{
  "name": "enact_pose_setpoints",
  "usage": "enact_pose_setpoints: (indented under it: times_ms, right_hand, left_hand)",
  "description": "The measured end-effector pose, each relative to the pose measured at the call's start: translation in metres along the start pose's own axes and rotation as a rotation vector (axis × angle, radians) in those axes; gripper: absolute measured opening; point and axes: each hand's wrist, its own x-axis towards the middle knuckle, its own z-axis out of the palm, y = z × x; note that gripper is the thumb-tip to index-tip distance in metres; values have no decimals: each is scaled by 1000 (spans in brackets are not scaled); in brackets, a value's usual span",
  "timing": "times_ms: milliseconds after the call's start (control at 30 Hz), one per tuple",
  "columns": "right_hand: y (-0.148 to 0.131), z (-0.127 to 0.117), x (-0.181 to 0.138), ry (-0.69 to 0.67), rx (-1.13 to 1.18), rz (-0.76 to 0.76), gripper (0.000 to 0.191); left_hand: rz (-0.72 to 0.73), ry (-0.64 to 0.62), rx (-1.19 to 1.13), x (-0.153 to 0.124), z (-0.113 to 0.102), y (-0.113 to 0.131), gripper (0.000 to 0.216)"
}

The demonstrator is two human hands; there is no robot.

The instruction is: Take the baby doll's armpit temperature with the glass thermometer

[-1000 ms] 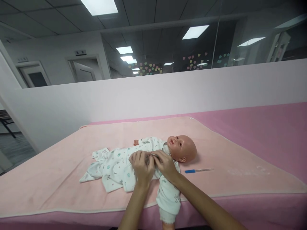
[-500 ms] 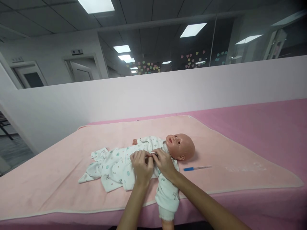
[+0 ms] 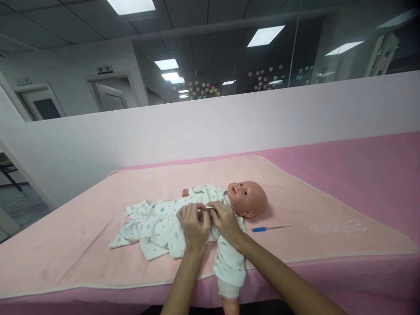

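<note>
A baby doll [image 3: 251, 199] lies on its back on a peach blanket [image 3: 98, 227], its head to the right. It wears a white printed top [image 3: 160, 225] with matching trousers. Over the doll's chest, my left hand [image 3: 196, 218] pinches the front edge of the top. My right hand [image 3: 225, 218] grips the same cloth just beside it, nearer the neck. The fingertips of both hands almost meet, and the bit of cloth between them is mostly hidden. One sleeved arm of the doll [image 3: 229, 262] hangs toward me over the blanket's near edge.
A thermometer with a blue cap [image 3: 271, 228] lies right of the doll's head. Pink cloth [image 3: 361, 170] covers the surface under the blanket. Behind it rises a low white wall [image 3: 210, 131] with glass above.
Both hands stay at the doll's chest, with only slight finger movement on the cloth. The whole view has shifted a little.
</note>
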Motion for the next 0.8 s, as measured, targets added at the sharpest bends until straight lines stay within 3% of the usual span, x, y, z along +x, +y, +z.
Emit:
enact_pose_setpoints:
  times_ms: [100, 233, 333, 600, 700, 800]
  right_hand:
    - [0, -1, 0, -1, -5, -7, 24]
    - [-2, -3, 1, -4, 2, -13, 24]
    - [-4, -5, 1, 6, 32, -5, 23]
    - [-4, -6, 1, 59, 26, 1, 25]
    - [-4, -7, -2, 107, -38, -96, 23]
    - [-11, -6, -3, 74, -151, -335, 26]
  left_hand:
    - [17, -27, 57, 2, -5, -7, 8]
    - [-53, 29, 137, 5, -18, -28, 12]
    - [-58, -14, 108, 4, -29, -40, 14]
    - [-62, -113, 40, -1, -32, -39, 13]
    - [-74, -117, 34, -1, -32, -37, 10]
    - [-80, -122, 24, -3, -32, -36, 9]
